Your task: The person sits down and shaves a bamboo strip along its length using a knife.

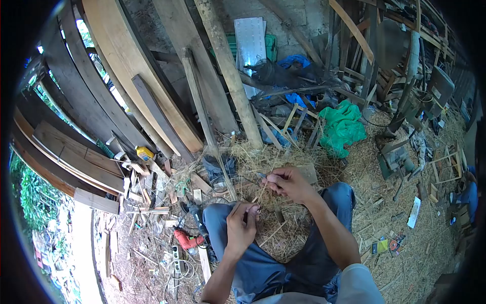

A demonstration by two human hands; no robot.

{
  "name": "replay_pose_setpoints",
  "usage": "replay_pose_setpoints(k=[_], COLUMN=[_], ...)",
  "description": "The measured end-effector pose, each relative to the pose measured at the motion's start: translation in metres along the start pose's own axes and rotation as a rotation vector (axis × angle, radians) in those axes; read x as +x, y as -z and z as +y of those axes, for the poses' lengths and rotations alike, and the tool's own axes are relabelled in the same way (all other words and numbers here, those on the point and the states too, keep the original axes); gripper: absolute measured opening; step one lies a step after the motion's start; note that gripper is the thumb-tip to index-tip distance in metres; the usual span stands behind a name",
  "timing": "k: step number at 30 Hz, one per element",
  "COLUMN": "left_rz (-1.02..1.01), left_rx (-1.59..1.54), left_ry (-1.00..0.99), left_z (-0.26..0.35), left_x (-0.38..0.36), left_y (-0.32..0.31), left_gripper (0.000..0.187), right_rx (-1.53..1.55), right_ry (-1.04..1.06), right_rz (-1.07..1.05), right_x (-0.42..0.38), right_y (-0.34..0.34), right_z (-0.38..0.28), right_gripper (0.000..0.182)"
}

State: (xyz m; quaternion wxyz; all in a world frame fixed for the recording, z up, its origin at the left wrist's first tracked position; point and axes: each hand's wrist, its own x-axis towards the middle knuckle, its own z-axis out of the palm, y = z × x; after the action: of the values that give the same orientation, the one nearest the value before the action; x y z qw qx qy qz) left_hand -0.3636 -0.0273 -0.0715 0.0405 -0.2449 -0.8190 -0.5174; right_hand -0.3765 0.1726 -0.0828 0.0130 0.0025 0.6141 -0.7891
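Observation:
My right hand is closed in a pinch in front of my right knee. From its fingers pokes a small thin grey-tipped tool, whose kind I cannot make out. My left hand is lower and to the left, beside my left knee, with fingers curled and thumb pressed in. Whatever it may hold is hidden or too small to name. The two hands are apart. Straw and thin stalks cover the ground below and between my knees.
A red and black power tool lies left of my left leg, near a power strip and cable. Long boards lean at the upper left. A yellow bottle, a green sheet and wood scraps lie around. Another person's leg shows far right.

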Motion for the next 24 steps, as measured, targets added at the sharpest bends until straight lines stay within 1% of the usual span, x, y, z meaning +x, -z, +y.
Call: replay_pose_setpoints(k=[3, 5, 7, 9, 13, 15, 16, 17, 18, 19, 20, 21, 22, 23, 24], left_rz=[-0.037, -0.079, -0.080, -0.071, -0.097, -0.100, -0.103, -0.107, -0.106, -0.066, -0.022, -0.009, -0.007, -0.010, -0.001], left_rx=[-0.034, -0.037, -0.074, -0.115, -0.103, -0.101, -0.096, -0.091, -0.092, -0.100, -0.105, -0.100, -0.176, -0.254, -0.256], left_ry=[0.023, 0.071, 0.069, 0.071, 0.047, 0.048, 0.090, 0.132, 0.131, 0.090, 0.049, 0.049, 0.192, 0.333, 0.332], left_z=[-0.006, -0.009, -0.013, -0.014, -0.011, -0.011, -0.012, -0.015, -0.019, -0.025, -0.030, -0.033, -0.035, -0.035, -0.031], left_x=[-0.004, -0.009, -0.009, -0.010, -0.007, -0.009, -0.012, -0.016, -0.021, -0.026, -0.028, -0.026, -0.023, -0.020, -0.014], left_y=[-0.002, 0.000, -0.001, -0.001, 0.000, 0.001, 0.002, 0.004, 0.006, 0.011, 0.017, 0.021, 0.023, 0.024, 0.024], left_gripper=[0.011, 0.011, 0.011, 0.011, 0.010, 0.010, 0.010, 0.010, 0.010, 0.011, 0.011, 0.011, 0.012, 0.013, 0.013], right_rx=[-0.028, 0.056, 0.027, 0.072, 0.049, 0.034, 0.029, 0.043, 0.058, 0.061, 0.127, 0.189, 0.186, 0.159, 0.131], right_ry=[-0.028, 0.000, -0.016, -0.075, -0.038, -0.044, -0.040, 0.032, 0.103, 0.105, 0.203, 0.301, 0.302, 0.202, 0.103], right_rz=[0.059, 0.168, 0.164, 0.191, 0.171, 0.214, 0.213, 0.392, 0.569, 0.568, 0.562, 0.547, 0.531, 0.537, 0.547], right_x=[0.004, 0.009, 0.009, 0.008, 0.011, 0.012, 0.015, 0.018, 0.017, 0.012, 0.008, 0.010, 0.013, 0.011, 0.008], right_y=[0.014, 0.028, 0.032, 0.035, 0.047, 0.046, 0.054, 0.069, 0.084, 0.098, 0.111, 0.114, 0.108, 0.098, 0.088], right_z=[0.003, -0.003, -0.001, 0.000, -0.002, -0.003, -0.003, -0.004, -0.005, -0.008, -0.011, -0.016, -0.012, -0.003, 0.005], right_gripper=[0.021, 0.021, 0.021, 0.022, 0.020, 0.021, 0.021, 0.022, 0.023, 0.023, 0.025, 0.026, 0.026, 0.027, 0.028])
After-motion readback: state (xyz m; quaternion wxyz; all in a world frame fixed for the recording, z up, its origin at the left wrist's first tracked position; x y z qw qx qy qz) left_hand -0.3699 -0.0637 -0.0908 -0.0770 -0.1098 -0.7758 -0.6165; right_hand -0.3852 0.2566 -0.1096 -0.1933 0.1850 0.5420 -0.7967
